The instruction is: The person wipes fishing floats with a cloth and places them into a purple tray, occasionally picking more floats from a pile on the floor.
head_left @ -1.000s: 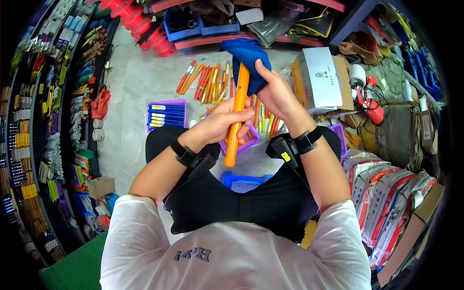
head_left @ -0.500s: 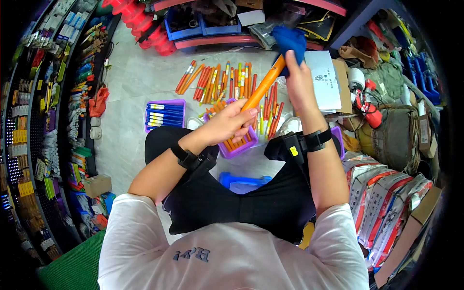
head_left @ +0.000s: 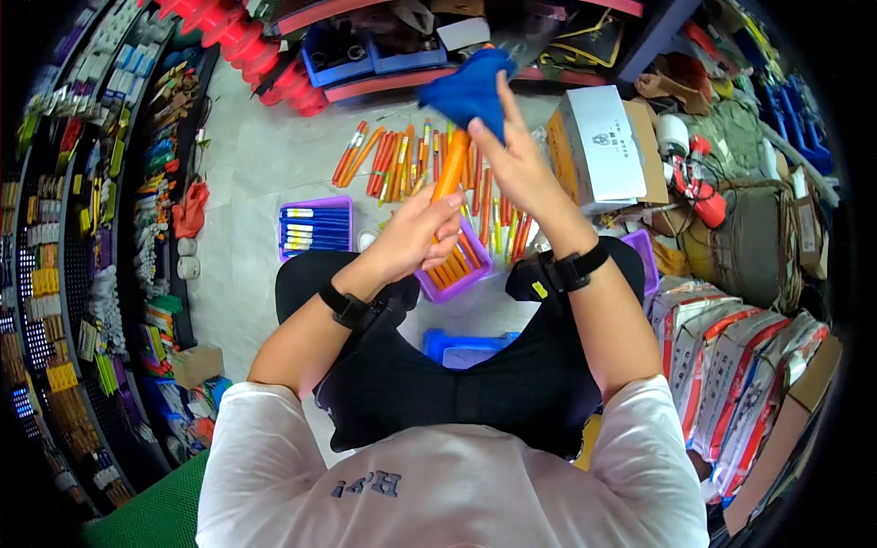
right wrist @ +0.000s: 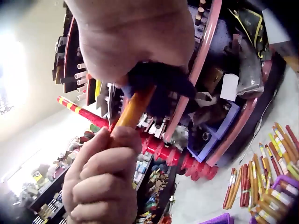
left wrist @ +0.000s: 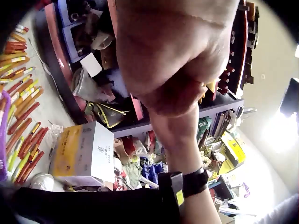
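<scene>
Blue cloth (head_left: 470, 87) and orange stick (head_left: 449, 169) have swung left since half a second ago; the stick slants up beyond the purple basket's (head_left: 461, 286) far edge. Left hand (head_left: 420, 236) clenches its near end; right hand (head_left: 521, 169) grasps the cloth around it. Wiping seems underway; another stroke would need a steady left hold.

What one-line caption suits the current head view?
The left hand grips an orange rod while the right hand holds a blue cloth around it, a purple basket below.
</scene>
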Demonstrator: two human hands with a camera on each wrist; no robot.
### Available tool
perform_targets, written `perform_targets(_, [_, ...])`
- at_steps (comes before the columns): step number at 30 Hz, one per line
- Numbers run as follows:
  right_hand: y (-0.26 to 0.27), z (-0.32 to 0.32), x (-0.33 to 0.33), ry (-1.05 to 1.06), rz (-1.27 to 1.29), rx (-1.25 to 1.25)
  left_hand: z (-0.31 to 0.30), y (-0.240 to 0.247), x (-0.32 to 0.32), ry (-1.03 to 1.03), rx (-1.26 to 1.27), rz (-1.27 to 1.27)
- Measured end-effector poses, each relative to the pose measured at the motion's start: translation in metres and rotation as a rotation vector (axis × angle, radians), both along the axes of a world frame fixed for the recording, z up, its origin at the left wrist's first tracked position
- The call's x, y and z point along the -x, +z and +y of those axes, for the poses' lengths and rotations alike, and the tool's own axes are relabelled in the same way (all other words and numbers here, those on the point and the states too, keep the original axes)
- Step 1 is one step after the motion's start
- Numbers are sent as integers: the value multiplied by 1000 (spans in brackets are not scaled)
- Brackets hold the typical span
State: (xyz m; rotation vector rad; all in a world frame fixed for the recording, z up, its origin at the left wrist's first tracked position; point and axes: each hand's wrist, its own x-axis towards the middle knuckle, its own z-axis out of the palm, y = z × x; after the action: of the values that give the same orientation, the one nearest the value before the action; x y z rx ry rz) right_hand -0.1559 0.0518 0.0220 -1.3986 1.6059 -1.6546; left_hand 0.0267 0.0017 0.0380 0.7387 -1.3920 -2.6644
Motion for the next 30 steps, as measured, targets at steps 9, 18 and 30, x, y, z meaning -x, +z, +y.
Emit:
perform_targets(9, [-2,3,10,-159,110,-17,-6,5,-7,-125,-272,84])
perform_targets(18, [17,23,-11,197,227,-8,-17,-12,-12,-74,-546,206])
perform_targets(30, [25,14,18,-454,-471,-96,-8,-4,-4,-204,-493,180])
